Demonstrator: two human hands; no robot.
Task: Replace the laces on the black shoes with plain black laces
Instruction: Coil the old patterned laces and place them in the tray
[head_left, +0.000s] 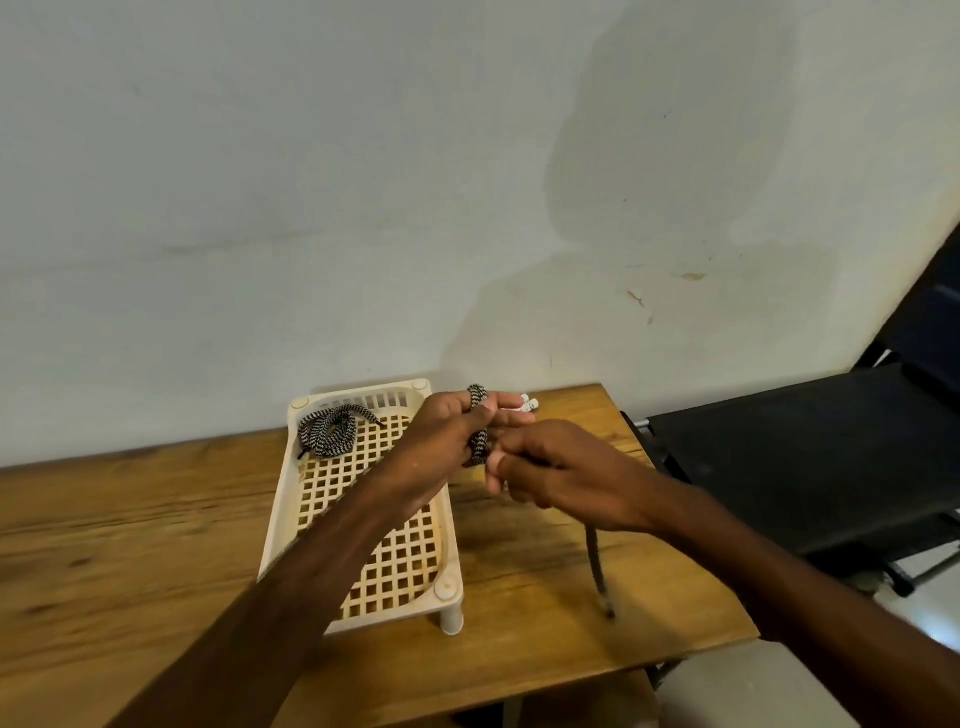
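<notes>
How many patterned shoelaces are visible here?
2. One lace lies coiled at the white tray's far end; the other lace winds round the left hand, its tail hanging below the right hand. Others may be hidden.

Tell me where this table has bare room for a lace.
Bare wood lies left of the tray and between the tray and the right edge of the table. The tray's far left corner is crowded: a coiled lace lies there.
</notes>
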